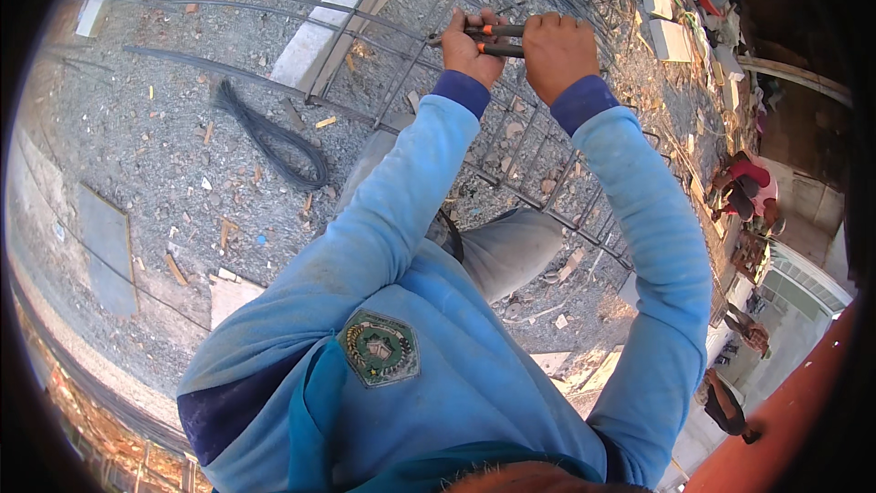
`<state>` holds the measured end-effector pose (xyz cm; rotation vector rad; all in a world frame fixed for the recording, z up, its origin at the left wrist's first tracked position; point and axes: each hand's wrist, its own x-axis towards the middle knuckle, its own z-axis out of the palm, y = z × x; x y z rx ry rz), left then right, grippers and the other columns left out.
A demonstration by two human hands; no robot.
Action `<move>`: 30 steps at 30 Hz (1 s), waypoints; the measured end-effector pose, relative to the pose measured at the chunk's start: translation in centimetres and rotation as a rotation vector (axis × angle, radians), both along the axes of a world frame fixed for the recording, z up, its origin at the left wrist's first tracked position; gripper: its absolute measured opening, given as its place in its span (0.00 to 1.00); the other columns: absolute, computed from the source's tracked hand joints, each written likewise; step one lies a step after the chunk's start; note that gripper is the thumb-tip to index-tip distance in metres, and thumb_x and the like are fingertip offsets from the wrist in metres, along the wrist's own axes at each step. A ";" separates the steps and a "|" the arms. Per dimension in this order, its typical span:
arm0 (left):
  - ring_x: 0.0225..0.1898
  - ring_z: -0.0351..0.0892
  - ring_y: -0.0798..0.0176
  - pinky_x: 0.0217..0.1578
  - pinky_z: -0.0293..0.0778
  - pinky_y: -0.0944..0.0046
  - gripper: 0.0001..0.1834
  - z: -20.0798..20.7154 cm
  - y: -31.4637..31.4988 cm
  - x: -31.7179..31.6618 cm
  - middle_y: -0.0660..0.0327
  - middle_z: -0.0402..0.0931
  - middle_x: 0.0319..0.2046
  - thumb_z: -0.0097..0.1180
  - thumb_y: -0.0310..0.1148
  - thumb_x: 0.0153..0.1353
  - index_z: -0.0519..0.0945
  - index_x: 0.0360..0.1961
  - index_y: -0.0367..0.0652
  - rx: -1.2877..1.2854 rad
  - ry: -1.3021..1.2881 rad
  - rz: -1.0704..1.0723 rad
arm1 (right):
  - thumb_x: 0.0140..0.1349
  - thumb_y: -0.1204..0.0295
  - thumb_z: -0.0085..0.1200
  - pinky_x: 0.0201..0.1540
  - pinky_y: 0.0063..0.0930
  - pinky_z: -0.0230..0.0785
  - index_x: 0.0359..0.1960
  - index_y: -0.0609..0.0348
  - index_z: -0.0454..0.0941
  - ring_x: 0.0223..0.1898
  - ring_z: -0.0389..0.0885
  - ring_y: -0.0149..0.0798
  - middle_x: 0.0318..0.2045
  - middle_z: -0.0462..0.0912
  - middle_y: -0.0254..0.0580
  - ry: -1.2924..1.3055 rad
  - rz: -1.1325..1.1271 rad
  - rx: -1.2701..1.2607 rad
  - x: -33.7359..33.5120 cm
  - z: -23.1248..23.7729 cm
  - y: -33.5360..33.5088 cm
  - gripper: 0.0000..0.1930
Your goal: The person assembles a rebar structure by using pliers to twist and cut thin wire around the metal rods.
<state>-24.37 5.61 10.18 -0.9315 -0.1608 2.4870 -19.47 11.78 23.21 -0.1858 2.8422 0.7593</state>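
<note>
Tool handles: plastic-looking, smooth. Rebar cage: bare metal, dull. Wire bundle: metal strands, matt. Block: concrete-looking, matt. Ground: rough, gravelly stone. Shirt: soft matt cloth; chest patch: stitched-looking, textured. Trousers: dusty matt cloth.

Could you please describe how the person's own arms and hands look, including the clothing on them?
The long sleeves are light blue and end in navy cuffs; a navy panel shows high on the left one. The left hand and right hand are bare.
</note>
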 end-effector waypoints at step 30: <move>0.43 0.76 0.47 0.45 0.75 0.47 0.19 -1.9 -6.1 1.0 0.44 0.71 0.42 0.39 0.42 0.71 0.65 0.45 0.32 -0.182 0.350 -0.516 | 0.54 0.64 0.49 0.22 0.34 0.74 0.31 0.67 0.77 0.19 0.80 0.39 0.19 0.79 0.45 -0.447 -0.517 -0.678 1.3 0.9 1.1 0.16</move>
